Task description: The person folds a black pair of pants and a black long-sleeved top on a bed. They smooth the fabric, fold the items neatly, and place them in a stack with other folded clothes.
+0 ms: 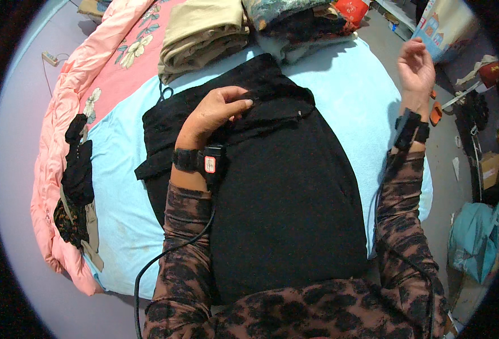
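Observation:
A large black garment [283, 199] lies spread before me, its far part folded over in loose layers. Over the folded part is my left hand [215, 109], thumb and forefinger bent towards each other. Dark cloth lies right behind its fingertips, so whether they pinch any of it is unclear. My right hand [417, 68] is raised off to the right, away from the garment, palm up with loosely curled fingers and nothing in it. Both wrists wear black straps with cables. Under the garment spreads a light blue sheet [122, 203].
Folded khaki clothing [205, 36] is stacked at the far side, beside a pile of dark folded clothes [304, 29]. Small black clothing [78, 169] lies along the left edge by a pink quilt [46, 203]. A teal bag [472, 241] stands on the floor at right, with orange shoes [436, 113] farther off.

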The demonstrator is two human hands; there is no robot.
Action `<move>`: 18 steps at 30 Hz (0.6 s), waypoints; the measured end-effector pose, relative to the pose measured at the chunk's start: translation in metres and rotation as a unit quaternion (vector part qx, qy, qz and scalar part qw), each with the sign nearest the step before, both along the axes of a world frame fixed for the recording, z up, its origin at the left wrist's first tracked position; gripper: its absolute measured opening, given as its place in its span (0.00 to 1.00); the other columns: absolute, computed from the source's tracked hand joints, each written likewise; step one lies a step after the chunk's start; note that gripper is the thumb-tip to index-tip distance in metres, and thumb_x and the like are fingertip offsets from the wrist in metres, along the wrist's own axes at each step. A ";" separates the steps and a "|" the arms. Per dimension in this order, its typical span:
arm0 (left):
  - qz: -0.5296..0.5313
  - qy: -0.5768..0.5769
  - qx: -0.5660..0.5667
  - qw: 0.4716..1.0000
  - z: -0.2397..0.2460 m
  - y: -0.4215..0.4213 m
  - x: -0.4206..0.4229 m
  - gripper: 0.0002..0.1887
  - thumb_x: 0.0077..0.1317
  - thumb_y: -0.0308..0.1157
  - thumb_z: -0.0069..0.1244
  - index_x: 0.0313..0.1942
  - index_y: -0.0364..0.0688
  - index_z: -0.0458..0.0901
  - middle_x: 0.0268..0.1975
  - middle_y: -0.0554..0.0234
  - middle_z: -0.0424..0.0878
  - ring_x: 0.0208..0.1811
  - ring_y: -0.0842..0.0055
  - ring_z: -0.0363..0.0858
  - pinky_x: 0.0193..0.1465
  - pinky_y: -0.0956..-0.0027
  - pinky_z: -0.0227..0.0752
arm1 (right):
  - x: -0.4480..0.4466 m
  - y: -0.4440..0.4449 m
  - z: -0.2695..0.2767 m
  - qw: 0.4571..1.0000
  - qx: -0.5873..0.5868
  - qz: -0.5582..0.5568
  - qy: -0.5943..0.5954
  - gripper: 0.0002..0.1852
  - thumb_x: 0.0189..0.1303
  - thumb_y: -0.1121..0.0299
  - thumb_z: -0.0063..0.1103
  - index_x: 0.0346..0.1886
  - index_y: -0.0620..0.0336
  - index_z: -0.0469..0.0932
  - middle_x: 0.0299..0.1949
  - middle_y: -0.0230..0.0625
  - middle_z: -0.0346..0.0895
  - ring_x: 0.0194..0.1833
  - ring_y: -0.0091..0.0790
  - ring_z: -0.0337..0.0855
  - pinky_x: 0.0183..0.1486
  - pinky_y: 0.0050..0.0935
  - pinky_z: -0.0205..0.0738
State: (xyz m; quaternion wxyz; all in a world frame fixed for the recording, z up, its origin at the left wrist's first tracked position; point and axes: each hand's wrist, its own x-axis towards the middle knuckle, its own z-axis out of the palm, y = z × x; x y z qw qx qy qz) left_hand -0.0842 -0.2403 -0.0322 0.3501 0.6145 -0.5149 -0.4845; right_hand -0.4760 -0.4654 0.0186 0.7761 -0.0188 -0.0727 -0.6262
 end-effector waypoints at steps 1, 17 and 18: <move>-0.002 0.011 -0.001 1.000 -0.001 0.000 0.000 0.10 0.69 0.38 0.59 0.43 0.43 0.82 0.30 0.82 0.78 0.28 0.92 0.73 0.31 0.83 0.65 | 0.018 0.009 -0.001 0.996 -0.077 0.050 0.010 0.08 0.70 0.78 0.52 0.49 0.69 0.74 0.35 0.40 0.78 0.36 0.29 0.82 0.42 0.27 0.84; 0.011 0.079 0.000 0.997 -0.004 -0.001 0.004 0.12 0.69 0.43 0.56 0.32 0.45 0.81 0.25 0.79 0.75 0.26 0.89 0.71 0.28 0.82 0.61 | 0.180 0.127 -0.055 0.519 -0.439 0.004 0.733 0.09 0.71 0.69 0.60 0.44 0.66 0.82 0.35 0.33 0.84 0.38 0.22 0.85 0.42 0.23 0.80; 0.014 0.089 0.003 0.996 -0.005 -0.002 0.005 0.11 0.69 0.42 0.57 0.33 0.46 0.82 0.26 0.80 0.75 0.26 0.90 0.71 0.28 0.83 0.61 | 0.180 0.126 -0.057 0.507 -0.452 -0.012 0.734 0.09 0.70 0.69 0.61 0.44 0.66 0.82 0.35 0.33 0.84 0.37 0.22 0.84 0.41 0.23 0.80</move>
